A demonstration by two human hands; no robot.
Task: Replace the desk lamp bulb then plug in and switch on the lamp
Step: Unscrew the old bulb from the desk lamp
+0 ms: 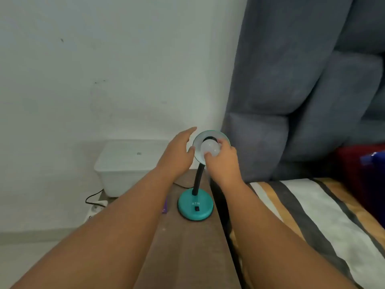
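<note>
A teal desk lamp stands on a narrow brown table, its round base (195, 206) carrying a small black switch (196, 209). A black flexible neck (198, 178) rises to the teal shade (198, 140), which faces me. A white bulb (210, 149) sits at the shade's dark socket. My right hand (223, 163) grips the bulb with its fingertips. My left hand (177, 153) is cupped against the left rim of the shade, thumb on the rim and fingers reaching behind it.
A white lidded plastic box (129, 163) stands left of the lamp against the wall. A black cord (92, 198) runs to a white power strip (96, 208) on the floor. A purple object (165, 206) lies beside the base. A grey headboard (291, 90) and striped bedding (308, 215) fill the right.
</note>
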